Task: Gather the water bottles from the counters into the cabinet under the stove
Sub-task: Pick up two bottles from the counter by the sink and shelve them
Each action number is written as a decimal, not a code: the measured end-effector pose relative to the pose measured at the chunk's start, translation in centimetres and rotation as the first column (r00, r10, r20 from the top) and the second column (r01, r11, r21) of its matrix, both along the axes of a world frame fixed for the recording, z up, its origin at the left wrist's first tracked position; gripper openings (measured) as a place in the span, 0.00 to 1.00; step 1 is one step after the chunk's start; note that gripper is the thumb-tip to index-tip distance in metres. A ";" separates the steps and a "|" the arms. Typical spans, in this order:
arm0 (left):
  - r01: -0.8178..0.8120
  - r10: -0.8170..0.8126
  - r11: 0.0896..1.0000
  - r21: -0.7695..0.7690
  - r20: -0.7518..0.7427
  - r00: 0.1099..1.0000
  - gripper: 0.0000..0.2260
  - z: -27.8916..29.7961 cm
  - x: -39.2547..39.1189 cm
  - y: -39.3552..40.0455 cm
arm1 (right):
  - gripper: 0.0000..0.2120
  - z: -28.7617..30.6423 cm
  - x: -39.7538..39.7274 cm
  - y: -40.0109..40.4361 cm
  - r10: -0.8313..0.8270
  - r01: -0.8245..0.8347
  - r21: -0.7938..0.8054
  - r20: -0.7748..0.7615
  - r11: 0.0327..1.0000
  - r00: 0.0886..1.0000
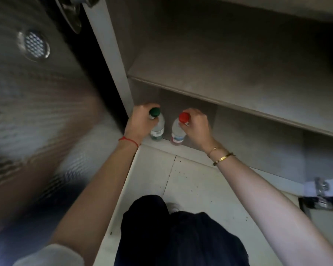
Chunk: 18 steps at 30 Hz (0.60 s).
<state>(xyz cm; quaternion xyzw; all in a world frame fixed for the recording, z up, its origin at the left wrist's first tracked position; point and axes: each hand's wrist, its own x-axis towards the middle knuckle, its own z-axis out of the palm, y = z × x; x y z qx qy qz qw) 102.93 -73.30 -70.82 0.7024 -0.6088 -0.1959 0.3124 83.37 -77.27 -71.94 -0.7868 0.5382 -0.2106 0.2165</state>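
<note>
Two clear water bottles stand upright side by side on the bottom board of an open grey cabinet (pixel 258 131), at its left end. The green-capped bottle (pixel 158 129) is on the left, and my left hand (pixel 140 121) grips its neck just below the cap. The red-capped bottle (pixel 178 133) is to its right, with my right hand (pixel 197 125) closed around its neck. Both bottle bases rest near the cabinet's front edge.
A grey shelf (pixel 238 77) spans the cabinet above the bottles. The open cabinet door (pixel 37 112) with a round vent stands at the left. A door hinge (pixel 321 192) sticks out at the lower right. My dark trouser legs (pixel 181 237) are over the pale tiled floor (pixel 190 179).
</note>
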 end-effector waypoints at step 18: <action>0.066 -0.065 0.997 -0.025 0.049 0.997 0.17 -2.6 0.9 -6.3 | 0.11 -2.5 3.9 -4.4 -0.078 0.075 0.062 0.038 0.995 0.996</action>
